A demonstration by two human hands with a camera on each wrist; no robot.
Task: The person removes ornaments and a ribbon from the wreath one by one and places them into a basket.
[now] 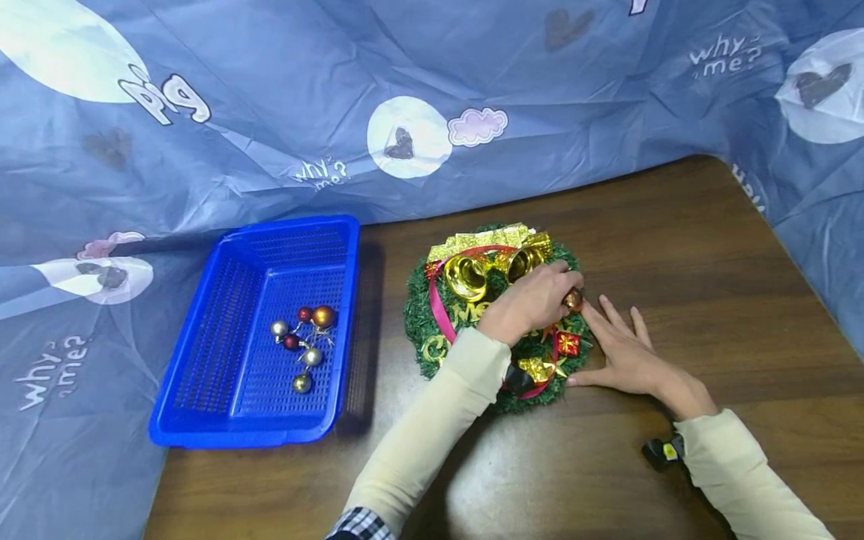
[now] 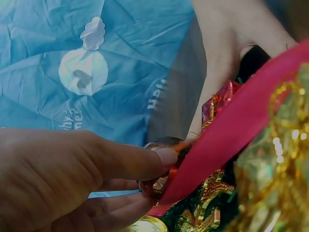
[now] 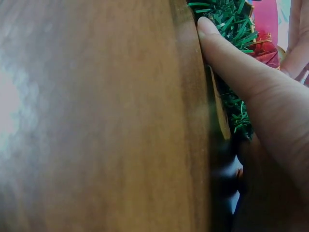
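Note:
A green Christmas wreath (image 1: 417, 311) lies on the table, decorated with gold bells (image 1: 466, 279), a pink-red ribbon (image 1: 441, 309) and a small red gift box (image 1: 568, 343). My left hand (image 1: 529, 298) reaches across it and pinches a shiny copper-coloured ball ornament (image 1: 573, 300) at its right edge. In the left wrist view, thumb and fingers grip this ball (image 2: 157, 183) beside the ribbon (image 2: 207, 150). My right hand (image 1: 624, 356) rests at the wreath's right side with fingers spread. The right wrist view has its thumb (image 3: 227, 53) against the green tinsel (image 3: 231, 21).
Left of the wreath stands a blue plastic basket (image 1: 253, 435) holding several small ball ornaments (image 1: 312, 356) in red, silver, gold and orange. Printed blue cloth (image 1: 418, 67) hangs behind the brown wooden table (image 1: 715, 255).

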